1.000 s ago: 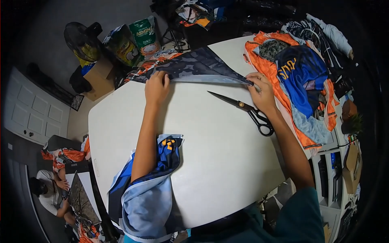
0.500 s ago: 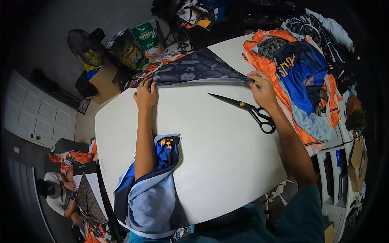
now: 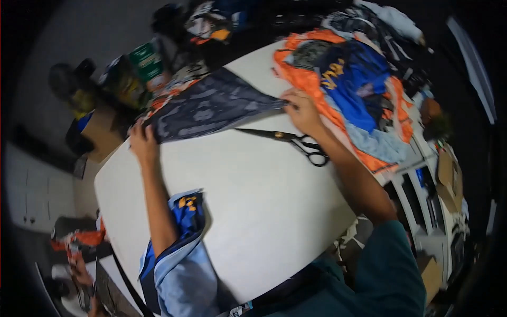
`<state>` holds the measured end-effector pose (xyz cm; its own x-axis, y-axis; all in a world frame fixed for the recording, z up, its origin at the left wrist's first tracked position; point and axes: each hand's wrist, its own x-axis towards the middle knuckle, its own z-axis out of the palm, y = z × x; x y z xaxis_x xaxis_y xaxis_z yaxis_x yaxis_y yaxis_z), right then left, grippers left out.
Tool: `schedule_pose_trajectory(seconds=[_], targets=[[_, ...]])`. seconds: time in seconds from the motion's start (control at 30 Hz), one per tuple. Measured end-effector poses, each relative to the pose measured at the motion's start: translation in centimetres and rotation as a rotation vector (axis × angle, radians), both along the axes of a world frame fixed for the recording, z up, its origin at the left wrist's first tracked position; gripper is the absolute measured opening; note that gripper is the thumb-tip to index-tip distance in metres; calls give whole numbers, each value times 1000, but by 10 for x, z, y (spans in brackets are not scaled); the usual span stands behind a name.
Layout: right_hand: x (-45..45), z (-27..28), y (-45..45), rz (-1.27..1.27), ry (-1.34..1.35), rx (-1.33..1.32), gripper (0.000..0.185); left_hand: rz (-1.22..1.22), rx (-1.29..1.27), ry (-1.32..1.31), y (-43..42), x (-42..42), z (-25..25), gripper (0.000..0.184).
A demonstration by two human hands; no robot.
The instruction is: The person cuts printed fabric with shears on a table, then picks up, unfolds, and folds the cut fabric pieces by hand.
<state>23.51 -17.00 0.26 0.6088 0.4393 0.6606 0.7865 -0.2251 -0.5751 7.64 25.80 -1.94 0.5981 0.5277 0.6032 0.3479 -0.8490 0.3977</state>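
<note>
A dark grey camouflage-patterned fabric piece [image 3: 211,103] lies stretched across the far side of the white table [image 3: 253,211]. My left hand [image 3: 143,141] grips its left end near the table's edge, fingers closed over the cloth. At the other end my right hand [image 3: 302,112], a ring on one finger, pinches the narrow, gathered tip. Black-handled fabric scissors [image 3: 282,136] rest on the tabletop just below my right hand, their blade tip close to the cloth's near edge. Beneath my left forearm, a blue and light-blue garment [image 3: 187,272] drapes over the near left side.
Orange, blue and patterned garments [image 3: 354,79] are heaped at the table's right. A cardboard box [image 3: 100,134], a fan [image 3: 64,82] and a green sack [image 3: 148,63] stand beyond the left edge. White shelving [image 3: 430,211] is at right; another person's hand [image 3: 80,272] shows lower left.
The view has turned, shifting the scene leftward, and is blurrier. My left hand has drawn its cloth end nearer, so the near edge now slants and curves. Both hands keep their hold.
</note>
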Motion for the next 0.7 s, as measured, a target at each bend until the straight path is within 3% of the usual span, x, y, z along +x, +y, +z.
schedule_pose_trajectory(seconds=[0.47, 0.57, 0.7], targets=[[0, 3, -3, 22, -1, 23, 17, 113, 42, 251, 38, -9, -30, 45], [4, -3, -1, 43, 55, -3, 21, 214, -99, 409, 36, -22, -14, 52], [1, -1, -4, 55, 84, -56, 20, 378, -80, 436, 42, -38, -14, 57]])
